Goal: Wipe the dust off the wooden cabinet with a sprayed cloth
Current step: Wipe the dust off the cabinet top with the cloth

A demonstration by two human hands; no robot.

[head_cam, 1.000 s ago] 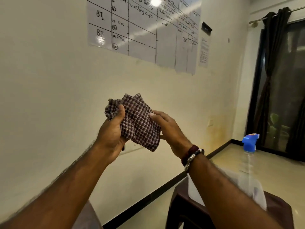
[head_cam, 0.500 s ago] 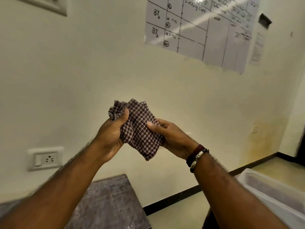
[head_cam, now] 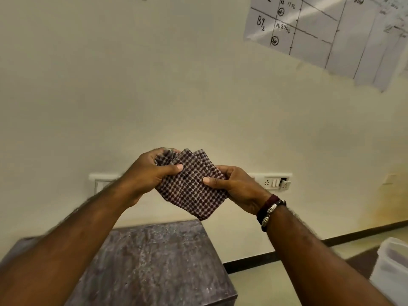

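A folded brown-and-white checked cloth [head_cam: 191, 184] is held up in front of the wall, between both hands. My left hand [head_cam: 150, 173] grips its upper left part, thumb across the front and fingers curled behind. My right hand [head_cam: 234, 186] holds the right edge, thumb on the front, fingers behind. Below the hands stands the cabinet [head_cam: 154, 261]; its top is dull, greyish-brown and mottled. My left forearm hides the cabinet's left part.
A cream wall fills the view, with a socket strip [head_cam: 276, 182] behind my right hand and a paper chart [head_cam: 331, 34] at the upper right. A white translucent bin [head_cam: 390, 268] stands at the lower right on the floor.
The view has swung left and down: the spray bottle and curtain are gone and the cabinet top now shows below. Both hands keep hold of the cloth, now flatter and lower.
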